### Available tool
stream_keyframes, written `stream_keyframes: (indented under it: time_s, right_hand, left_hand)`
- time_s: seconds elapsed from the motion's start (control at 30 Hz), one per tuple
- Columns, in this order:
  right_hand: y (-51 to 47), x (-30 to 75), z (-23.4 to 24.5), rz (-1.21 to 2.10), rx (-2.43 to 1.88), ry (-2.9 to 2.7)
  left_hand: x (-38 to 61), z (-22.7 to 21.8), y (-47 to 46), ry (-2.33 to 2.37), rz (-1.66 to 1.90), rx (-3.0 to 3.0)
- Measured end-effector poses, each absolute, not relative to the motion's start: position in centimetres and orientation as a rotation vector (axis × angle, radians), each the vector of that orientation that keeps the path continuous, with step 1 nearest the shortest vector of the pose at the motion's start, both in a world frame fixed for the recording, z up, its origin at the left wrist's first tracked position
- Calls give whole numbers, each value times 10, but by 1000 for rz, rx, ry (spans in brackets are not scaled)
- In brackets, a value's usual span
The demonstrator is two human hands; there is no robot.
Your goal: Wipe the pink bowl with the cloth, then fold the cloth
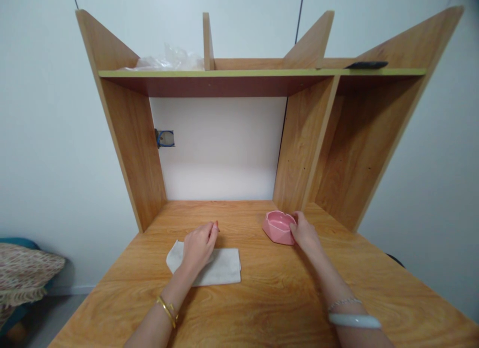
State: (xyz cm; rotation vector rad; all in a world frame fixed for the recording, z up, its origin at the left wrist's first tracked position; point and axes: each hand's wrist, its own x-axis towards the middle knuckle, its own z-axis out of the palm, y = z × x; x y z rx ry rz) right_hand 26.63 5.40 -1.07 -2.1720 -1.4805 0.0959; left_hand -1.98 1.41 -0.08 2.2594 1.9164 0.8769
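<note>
A pink faceted ashtray (279,234) sits on the wooden desk, right of the middle, near the foot of the upright divider. My right hand (304,232) grips its right rim, thumb on the near side and fingers at the far side. Over a folded pale grey cloth (224,268) is my left hand (200,244), its fingers curled closed. A small reddish-brown tip shows at those fingers, too small to name. Whether the left hand touches the cloth I cannot tell, as the hand and wrist cover part of it.
A wooden hutch with a shelf (239,74) rises at the desk's back. On that shelf are a clear plastic bag (170,61) and a flat black object (366,65). An uncovered wall box (165,138) shows blue wire. At far left is a patterned fabric (26,270) with fringe.
</note>
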Motion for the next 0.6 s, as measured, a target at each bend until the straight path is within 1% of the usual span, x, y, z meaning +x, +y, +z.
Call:
stream_keyframes:
  time_s: [0.17,0.23,0.3,0.4,0.5,0.6]
  right_hand:
    - [41,249,10,8,-2279,-1477]
    - [34,231,16,-17,-2237,-1548]
    - [29,208,14,95,-2057,-1753]
    - [24,177,-4,410,-1831,-2043]
    - [24,157,-27,571,-1760,-2091]
    - [26,151,-36,743,-1706,-2077]
  left_hand:
    - [-44,14,18,2106,781,2119]
    - [-55,16,22,2175,771,2075]
    - [-64,13,25,2236,744,2046]
    - [-72,4,29,2207,669,2010]
    - [-73,-7,32,2006,627,1997]
    - [-71,-15,33,1885,623,2025]
